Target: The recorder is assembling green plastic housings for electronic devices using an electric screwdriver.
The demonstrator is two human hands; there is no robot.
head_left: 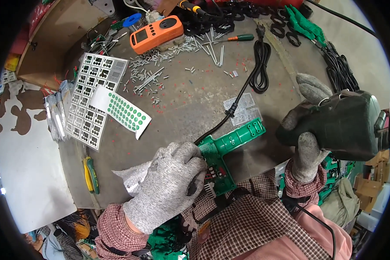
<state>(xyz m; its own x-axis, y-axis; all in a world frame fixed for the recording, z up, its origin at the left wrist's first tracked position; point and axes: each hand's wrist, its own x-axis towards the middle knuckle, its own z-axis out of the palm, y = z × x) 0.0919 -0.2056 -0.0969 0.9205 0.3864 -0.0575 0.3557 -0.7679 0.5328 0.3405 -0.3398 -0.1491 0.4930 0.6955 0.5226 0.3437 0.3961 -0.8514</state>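
My left hand, in a grey knit glove, curls its fingers over the left side of a green plastic housing half. This shell lies open side up at the table's front edge, with a small circuit board and red and black wires inside. A black power cord runs into its left end, partly hidden by my fingers. On the right, my gloved right hand is closed around a bulky dark power tool, raised near the table edge; its exact kind is unclear.
Loose screws are scattered at the back beside an orange meter. A green-handled screwdriver lies near the coiled cord. Left are label sheets, green stickers and yellow-green pliers. Green clips sit back right.
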